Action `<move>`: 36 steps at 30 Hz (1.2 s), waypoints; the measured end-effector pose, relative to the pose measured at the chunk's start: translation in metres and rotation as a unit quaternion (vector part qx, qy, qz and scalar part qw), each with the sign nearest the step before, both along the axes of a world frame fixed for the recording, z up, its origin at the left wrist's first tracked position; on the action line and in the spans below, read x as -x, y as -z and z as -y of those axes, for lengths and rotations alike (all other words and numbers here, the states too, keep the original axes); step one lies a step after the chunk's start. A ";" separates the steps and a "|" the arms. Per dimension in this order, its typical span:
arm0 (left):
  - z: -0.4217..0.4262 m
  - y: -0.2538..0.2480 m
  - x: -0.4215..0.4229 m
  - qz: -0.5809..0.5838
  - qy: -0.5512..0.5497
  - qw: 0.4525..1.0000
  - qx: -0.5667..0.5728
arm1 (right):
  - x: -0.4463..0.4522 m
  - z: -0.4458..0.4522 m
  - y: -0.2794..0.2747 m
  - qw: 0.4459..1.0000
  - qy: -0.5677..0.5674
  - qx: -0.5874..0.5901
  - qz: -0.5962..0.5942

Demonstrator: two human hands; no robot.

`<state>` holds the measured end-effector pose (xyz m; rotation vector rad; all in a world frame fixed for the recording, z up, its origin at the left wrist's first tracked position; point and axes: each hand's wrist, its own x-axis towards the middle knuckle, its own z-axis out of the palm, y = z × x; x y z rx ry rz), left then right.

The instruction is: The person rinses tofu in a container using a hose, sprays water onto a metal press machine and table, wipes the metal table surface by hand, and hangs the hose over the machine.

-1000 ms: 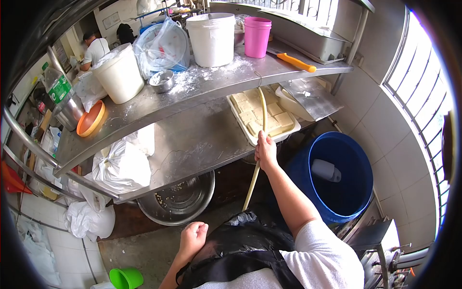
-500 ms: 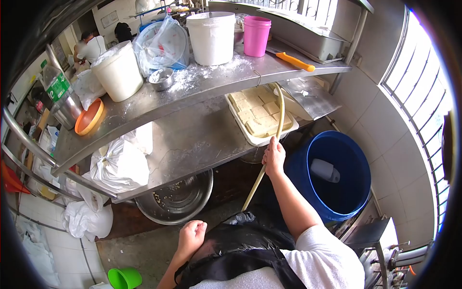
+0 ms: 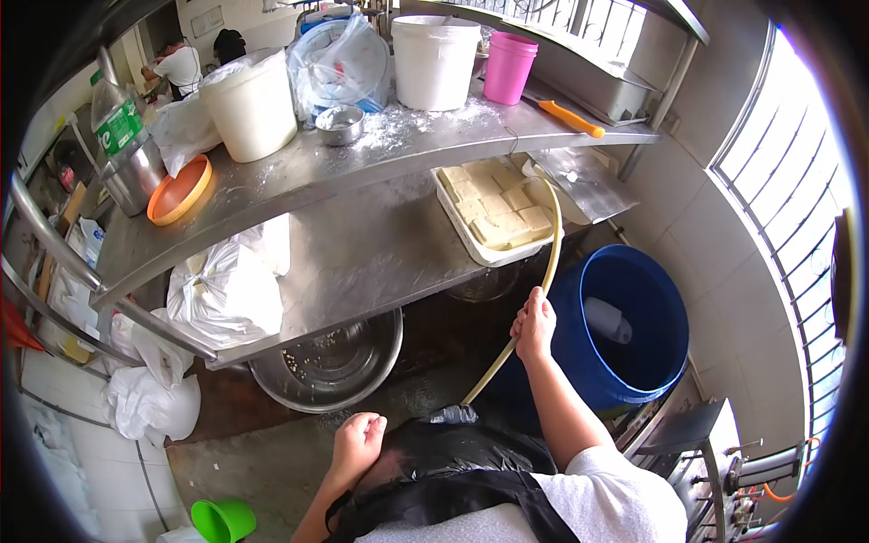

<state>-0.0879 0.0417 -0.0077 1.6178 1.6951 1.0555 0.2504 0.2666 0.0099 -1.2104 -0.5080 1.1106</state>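
Note:
My right hand [image 3: 534,324] is wrapped round a pale yellow hose [image 3: 497,369]. The hose runs from beside my black apron [image 3: 444,450] up through the fist, and its upper end bends over the right side of a white tray [image 3: 484,258]. Pale blocks that look like tofu [image 3: 489,201] fill the tray on the lower steel shelf. My left hand [image 3: 359,443] is closed in a loose fist in front of my body, with nothing visible in it. To the right of my right hand stands a blue barrel [image 3: 566,326]; a whitish plastic jug or scoop [image 3: 606,320] lies inside.
The upper shelf [image 3: 299,195] holds white buckets [image 3: 436,68], a pink cup [image 3: 510,71], an orange-handled tool [image 3: 572,119] and a small metal bowl [image 3: 341,127]. A steel basin [image 3: 362,385] sits underneath. A green bucket [image 3: 224,519] is on the floor. Another person [image 3: 179,68] is far back.
My right hand has moved slightly right and down with the hose, whose upper end now arcs further right over the tray. The view has shifted a little. My left fist looks the same.

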 end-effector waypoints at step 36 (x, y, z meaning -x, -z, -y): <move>-0.284 -0.274 0.080 -0.253 -0.156 0.832 -0.468 | -0.027 0.038 0.020 0.994 -0.045 -0.019 0.096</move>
